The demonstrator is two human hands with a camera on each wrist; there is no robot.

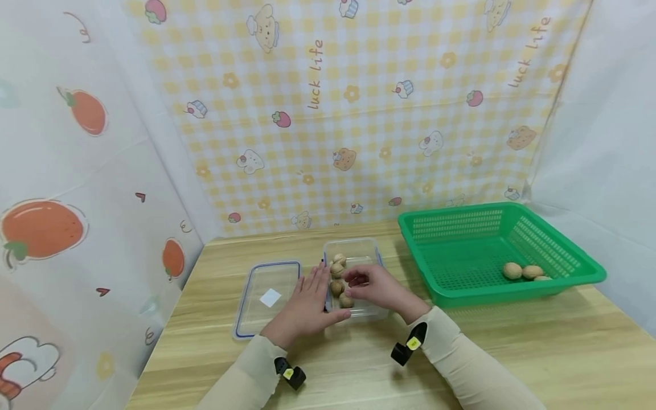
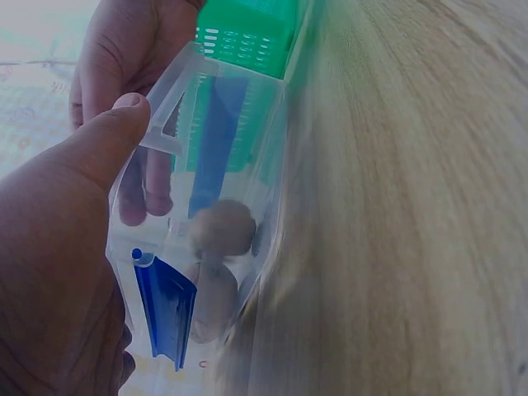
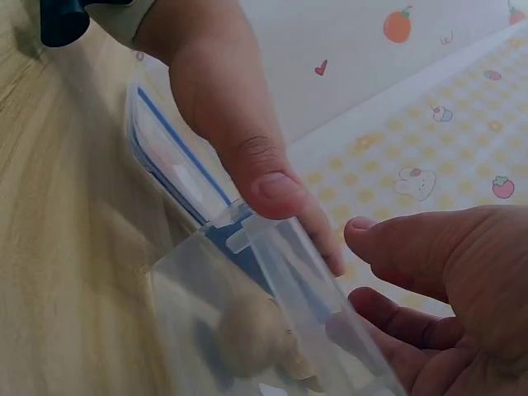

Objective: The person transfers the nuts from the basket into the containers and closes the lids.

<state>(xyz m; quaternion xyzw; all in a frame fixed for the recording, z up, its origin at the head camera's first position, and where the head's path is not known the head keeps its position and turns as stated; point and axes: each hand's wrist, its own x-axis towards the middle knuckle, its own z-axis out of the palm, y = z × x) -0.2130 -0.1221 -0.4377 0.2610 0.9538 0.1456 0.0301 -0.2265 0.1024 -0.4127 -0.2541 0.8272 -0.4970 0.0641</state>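
The right hand (image 1: 378, 287) had its fingers partly curled over the clear box (image 1: 365, 262), thumb set apart, nothing visible between. Walnuts (image 1: 336, 288) lay just left of those fingertips, in a row along the box's left wall, the row's long axis running away from the person. The left hand (image 1: 304, 310) lay with fingers straight beside that wall, thumb at the near rim.
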